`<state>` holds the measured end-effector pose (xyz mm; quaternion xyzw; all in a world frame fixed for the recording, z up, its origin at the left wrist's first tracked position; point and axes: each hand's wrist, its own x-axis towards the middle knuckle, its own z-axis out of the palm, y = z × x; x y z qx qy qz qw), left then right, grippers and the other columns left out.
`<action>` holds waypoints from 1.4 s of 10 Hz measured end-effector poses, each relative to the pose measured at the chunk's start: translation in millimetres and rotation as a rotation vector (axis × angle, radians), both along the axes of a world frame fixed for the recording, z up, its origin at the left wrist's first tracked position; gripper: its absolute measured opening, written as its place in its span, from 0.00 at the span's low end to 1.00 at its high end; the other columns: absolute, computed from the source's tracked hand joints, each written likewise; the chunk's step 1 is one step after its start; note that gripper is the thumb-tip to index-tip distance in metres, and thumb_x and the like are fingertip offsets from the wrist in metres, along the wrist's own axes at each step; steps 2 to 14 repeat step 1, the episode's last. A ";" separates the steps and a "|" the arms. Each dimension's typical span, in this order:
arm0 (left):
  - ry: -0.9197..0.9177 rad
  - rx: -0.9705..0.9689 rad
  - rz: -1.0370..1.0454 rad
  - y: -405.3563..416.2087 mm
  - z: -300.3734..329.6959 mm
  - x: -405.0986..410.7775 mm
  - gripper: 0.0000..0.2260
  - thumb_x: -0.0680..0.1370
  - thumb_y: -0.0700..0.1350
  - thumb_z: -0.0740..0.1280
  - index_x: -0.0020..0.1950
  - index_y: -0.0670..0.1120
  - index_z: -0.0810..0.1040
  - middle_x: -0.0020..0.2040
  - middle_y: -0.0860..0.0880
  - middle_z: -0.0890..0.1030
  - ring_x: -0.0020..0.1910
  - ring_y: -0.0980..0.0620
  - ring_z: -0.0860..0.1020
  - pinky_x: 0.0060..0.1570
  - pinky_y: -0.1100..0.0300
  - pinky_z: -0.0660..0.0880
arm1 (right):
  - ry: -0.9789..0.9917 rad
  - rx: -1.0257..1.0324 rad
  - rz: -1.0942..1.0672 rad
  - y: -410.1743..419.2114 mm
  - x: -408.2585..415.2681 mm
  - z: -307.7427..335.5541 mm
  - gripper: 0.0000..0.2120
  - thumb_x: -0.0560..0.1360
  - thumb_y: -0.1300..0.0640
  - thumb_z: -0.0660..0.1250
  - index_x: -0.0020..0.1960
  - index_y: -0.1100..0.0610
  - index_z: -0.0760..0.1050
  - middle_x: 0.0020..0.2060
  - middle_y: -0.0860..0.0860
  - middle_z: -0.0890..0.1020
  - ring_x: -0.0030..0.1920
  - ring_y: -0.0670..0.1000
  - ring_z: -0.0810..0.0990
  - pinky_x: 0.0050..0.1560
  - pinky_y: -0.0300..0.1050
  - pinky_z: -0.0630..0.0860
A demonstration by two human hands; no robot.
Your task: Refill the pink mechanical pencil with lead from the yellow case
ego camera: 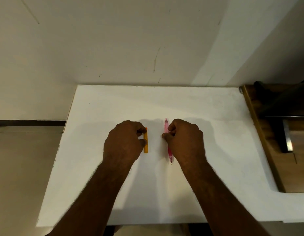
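Note:
The yellow lead case [146, 145] lies lengthwise on the white table [165, 103], near its middle. My left hand [124, 140] rests over its left side, with thumb and fingertips pinched on the case's upper half. The pink mechanical pencil [166, 126] lies parallel to the case on its right, its metal tip pointing toward me. My right hand [183, 138] covers the pencil's middle, with fingers curled and fingertips closed on the barrel. Both objects still touch the tabletop.
A plain wall rises behind the table's far edge. A wooden cabinet [270, 150] with a dark metal part stands against the table's right side. Floor shows beyond the table's left edge.

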<state>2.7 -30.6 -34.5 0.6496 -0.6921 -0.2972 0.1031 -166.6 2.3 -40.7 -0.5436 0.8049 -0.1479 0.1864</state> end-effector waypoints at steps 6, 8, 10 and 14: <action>0.051 -0.016 0.028 -3.5 2.6 1.7 0.13 0.70 0.47 0.78 0.53 0.58 0.83 0.47 0.59 0.80 0.46 0.56 0.79 0.43 0.63 0.68 | -0.028 -0.025 -0.034 -1.5 -2.7 1.4 0.13 0.74 0.44 0.75 0.47 0.54 0.79 0.40 0.49 0.84 0.42 0.52 0.82 0.44 0.43 0.74; 0.051 -0.016 0.028 -3.5 2.6 1.7 0.13 0.70 0.47 0.78 0.53 0.58 0.83 0.47 0.59 0.80 0.46 0.56 0.79 0.43 0.63 0.68 | -0.028 -0.025 -0.034 -1.5 -2.7 1.4 0.13 0.74 0.44 0.75 0.47 0.54 0.79 0.40 0.49 0.84 0.42 0.52 0.82 0.44 0.43 0.74; 0.051 -0.016 0.028 -3.5 2.6 1.7 0.13 0.70 0.47 0.78 0.53 0.58 0.83 0.47 0.59 0.80 0.46 0.56 0.79 0.43 0.63 0.68 | -0.028 -0.025 -0.034 -1.5 -2.7 1.4 0.13 0.74 0.44 0.75 0.47 0.54 0.79 0.40 0.49 0.84 0.42 0.52 0.82 0.44 0.43 0.74; 0.051 -0.016 0.028 -3.5 2.6 1.7 0.13 0.70 0.47 0.78 0.53 0.58 0.83 0.47 0.59 0.80 0.46 0.56 0.79 0.43 0.63 0.68 | -0.028 -0.025 -0.034 -1.5 -2.7 1.4 0.13 0.74 0.44 0.75 0.47 0.54 0.79 0.40 0.49 0.84 0.42 0.52 0.82 0.44 0.43 0.74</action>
